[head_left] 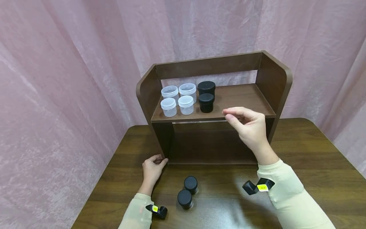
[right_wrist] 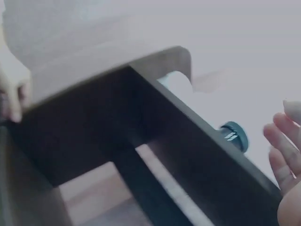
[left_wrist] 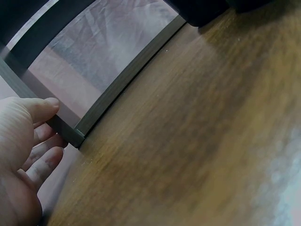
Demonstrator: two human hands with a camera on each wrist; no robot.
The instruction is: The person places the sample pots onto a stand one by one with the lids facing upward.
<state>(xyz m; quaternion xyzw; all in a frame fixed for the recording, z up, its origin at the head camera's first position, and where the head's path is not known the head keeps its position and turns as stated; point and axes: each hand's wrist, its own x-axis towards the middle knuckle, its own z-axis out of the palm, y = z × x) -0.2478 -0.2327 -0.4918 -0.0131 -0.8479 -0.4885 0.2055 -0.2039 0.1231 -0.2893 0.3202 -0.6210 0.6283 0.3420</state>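
A brown two-tier wooden shelf (head_left: 240, 98) stands on the table. At its lower front left corner my left hand (head_left: 152, 170) pinches the side panel (left_wrist: 66, 131), thumb on one side and fingers on the other. My right hand (head_left: 251, 128) hovers before the upper board's front edge, fingers loosely bent and holding nothing. Two black lidded jars (head_left: 206, 103) stand one behind the other on the upper board, left of this hand. To their left are several clear jars (head_left: 186, 106) with whitish lids. Two more dark-lidded jars (head_left: 185, 198) stand on the table, right of my left hand.
The wooden table (head_left: 217, 194) extends in front of and beside the shelf. Behind it hangs a pink curtain (head_left: 217, 31). The shelf's right side panel (head_left: 273, 79) rises beyond my right hand. Each sleeve carries a small black camera (head_left: 258, 187).
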